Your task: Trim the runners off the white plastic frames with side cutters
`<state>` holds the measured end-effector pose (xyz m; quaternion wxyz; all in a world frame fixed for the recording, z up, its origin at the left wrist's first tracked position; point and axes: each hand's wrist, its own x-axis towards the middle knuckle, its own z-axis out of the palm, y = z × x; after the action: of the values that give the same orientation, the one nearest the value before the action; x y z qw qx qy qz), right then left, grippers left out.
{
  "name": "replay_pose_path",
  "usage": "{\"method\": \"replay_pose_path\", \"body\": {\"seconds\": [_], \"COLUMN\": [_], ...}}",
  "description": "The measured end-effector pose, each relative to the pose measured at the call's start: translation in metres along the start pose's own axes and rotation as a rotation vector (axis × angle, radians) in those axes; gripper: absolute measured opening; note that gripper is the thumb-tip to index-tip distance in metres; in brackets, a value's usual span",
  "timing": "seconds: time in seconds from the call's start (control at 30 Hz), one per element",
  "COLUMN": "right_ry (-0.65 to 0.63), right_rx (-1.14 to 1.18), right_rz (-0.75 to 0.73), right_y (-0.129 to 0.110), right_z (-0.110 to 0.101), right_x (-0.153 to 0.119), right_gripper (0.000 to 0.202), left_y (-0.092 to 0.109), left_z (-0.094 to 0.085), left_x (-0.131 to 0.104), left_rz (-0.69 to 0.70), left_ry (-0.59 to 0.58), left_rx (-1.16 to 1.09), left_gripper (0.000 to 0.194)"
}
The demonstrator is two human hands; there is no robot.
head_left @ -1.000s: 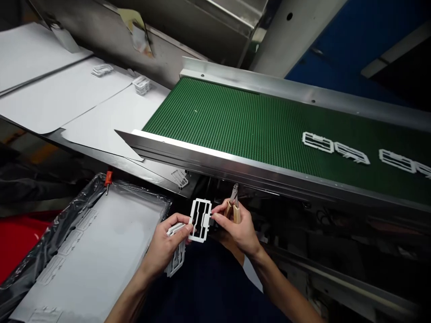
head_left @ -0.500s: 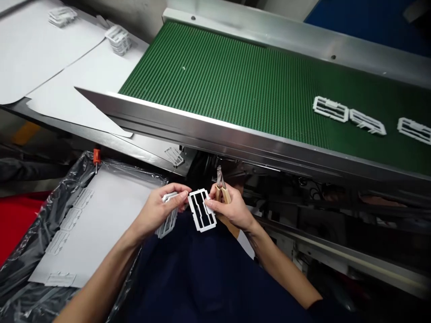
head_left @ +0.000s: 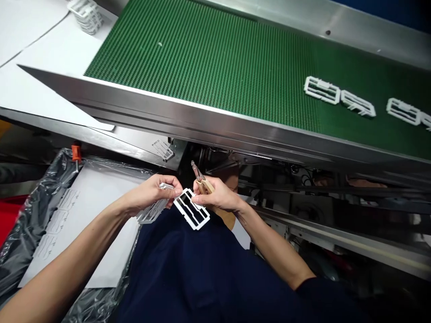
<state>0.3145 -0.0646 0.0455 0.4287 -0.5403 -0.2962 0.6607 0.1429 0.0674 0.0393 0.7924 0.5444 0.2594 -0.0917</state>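
My left hand (head_left: 158,193) is closed on several white plastic frames (head_left: 152,212), held together and hanging below the fingers. A single white slotted plastic frame (head_left: 192,210) tilts between the hands, its upper part pinched by my right hand (head_left: 215,195). The left fingertips are close to that frame's upper left corner; whether they touch it I cannot tell. In the same right hand lies a pair of nippers (head_left: 202,179) with tan handles, jaws pointing up and away from me.
A green conveyor belt (head_left: 208,63) with a metal side rail (head_left: 161,105) runs across, carrying white frames (head_left: 322,89) at right. A stack of frames (head_left: 86,15) stands on white sheets at upper left. At lower left is a plastic-lined box (head_left: 67,161) with frames on paper.
The single frame has tilted, its lower end swinging right, and the nippers now lean left. Both hands have shifted left in view, and the surroundings have moved up and left.
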Motion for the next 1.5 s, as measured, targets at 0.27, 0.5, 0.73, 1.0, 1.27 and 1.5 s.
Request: {"method": "replay_pose_path", "body": {"seconds": [0.27, 0.5, 0.73, 1.0, 1.27, 1.5], "right_ry": [-0.105, -0.134, -0.176, -0.093, -0.238, -0.347], "right_rx": [-0.002, 0.094, 0.084, -0.886, -1.513, -1.609], "right_rz": [-0.015, 0.024, 0.01, -0.081, -0.008, -0.003], "right_y": [0.009, 0.018, 0.03, -0.013, -0.064, -0.079], "right_z": [-0.004, 0.002, 0.012, 0.004, 0.005, 0.013], "right_x": [0.007, 0.006, 0.005, -0.031, -0.046, -0.039], "right_gripper": [0.033, 0.038, 0.038, 0.021, 0.017, 0.014], "left_y": [-0.004, -0.006, -0.012, 0.0, 0.01, 0.015], "left_z": [0.0, 0.004, 0.008, 0.018, 0.022, 0.025], "left_x": [-0.002, -0.01, -0.015, -0.031, -0.033, -0.034], "left_rz": [0.041, 0.237, 0.254, 0.223, 0.251, 0.25], "left_ry": [0.009, 0.106, 0.009, 0.006, 0.01, -0.005], "left_rx": [0.022, 0.161, 0.093, 0.359, 0.562, 0.622], "left_gripper": [0.018, 0.022, 0.017, 0.021, 0.017, 0.015]}}
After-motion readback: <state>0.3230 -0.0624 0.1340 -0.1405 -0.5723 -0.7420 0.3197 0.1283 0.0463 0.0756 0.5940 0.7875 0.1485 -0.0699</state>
